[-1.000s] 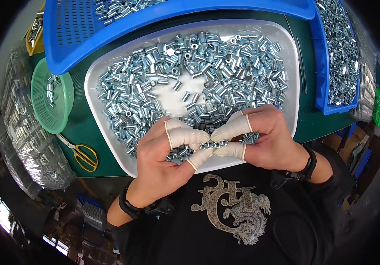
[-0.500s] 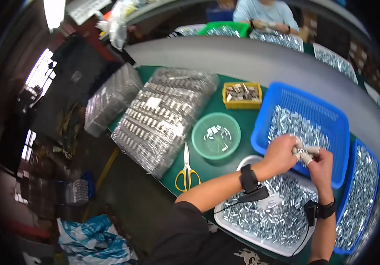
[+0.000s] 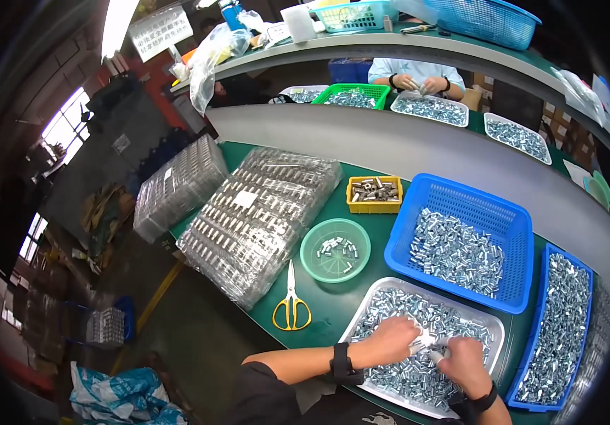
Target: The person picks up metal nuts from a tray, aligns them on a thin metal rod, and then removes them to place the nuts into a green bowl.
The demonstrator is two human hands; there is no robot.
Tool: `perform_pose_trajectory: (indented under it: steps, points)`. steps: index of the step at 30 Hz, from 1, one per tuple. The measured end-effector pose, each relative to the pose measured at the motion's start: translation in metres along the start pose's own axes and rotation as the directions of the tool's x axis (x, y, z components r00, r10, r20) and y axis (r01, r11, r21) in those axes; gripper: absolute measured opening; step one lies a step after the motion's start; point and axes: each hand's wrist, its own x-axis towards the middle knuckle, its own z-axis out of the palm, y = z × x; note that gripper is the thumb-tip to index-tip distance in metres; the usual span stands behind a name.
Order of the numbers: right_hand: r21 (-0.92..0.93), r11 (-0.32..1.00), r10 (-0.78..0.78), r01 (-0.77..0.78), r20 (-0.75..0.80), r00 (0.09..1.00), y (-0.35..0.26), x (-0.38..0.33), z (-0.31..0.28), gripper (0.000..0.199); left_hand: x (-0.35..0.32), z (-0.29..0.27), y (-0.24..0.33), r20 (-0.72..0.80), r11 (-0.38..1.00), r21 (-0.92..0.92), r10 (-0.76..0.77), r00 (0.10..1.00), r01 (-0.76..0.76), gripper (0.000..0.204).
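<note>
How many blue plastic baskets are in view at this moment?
3. One blue basket of small metal parts sits beyond the white tray where both hands work; a narrower blue basket is at its right; a third sits on the upper shelf. Others may be hidden.

A single wide fisheye view from a camera worn on the person's head, looking down and forward-left over a green workbench (image 3: pixel 362 301). The person's forearms enter from the lower edge, with the left hand (image 3: pixel 390 338) and right hand (image 3: pixel 464 361) close below the lens over a white tray (image 3: pixel 493 327). Straight edges bend toward the dark round rim. Farther off, at the top, a second bench with a co-worker's hands (image 3: pixel 418 83) appears small.
</note>
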Motion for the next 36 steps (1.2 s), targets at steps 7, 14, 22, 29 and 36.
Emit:
perform_pose_trajectory:
  steps: [7, 14, 22, 29, 36]
  points:
    - [-0.126, 0.992, -0.019, 0.022, 0.029, 0.999, -0.002, -0.018, 0.027, 0.015, -0.010, 0.032, 0.010, 0.073, 0.999, 0.034, 0.030, 0.997, -0.032, 0.012]
    - [-0.123, 0.992, 0.010, -0.005, 0.040, 0.999, -0.004, -0.001, 0.028, 0.009, -0.009, 0.021, -0.004, 0.058, 0.988, 0.146, -0.069, 0.996, 0.059, 0.016]
    - [-0.027, 1.000, 0.015, -0.015, -0.001, 1.000, 0.005, 0.010, 0.025, 0.012, 0.005, 0.006, -0.014, 0.116, 0.985, -0.124, -0.104, 0.988, 0.118, 0.016]
    - [-0.091, 0.996, -0.017, 0.020, 0.035, 0.999, 0.004, 0.006, 0.026, 0.014, -0.003, 0.002, -0.010, 0.133, 0.997, -0.055, -0.051, 0.990, 0.058, 0.017]
    - [0.039, 0.995, -0.089, 0.089, -0.007, 0.996, -0.015, 0.015, 0.027, 0.007, -0.002, -0.004, -0.013, 0.133, 0.998, -0.040, 0.046, 0.990, -0.041, 0.025]
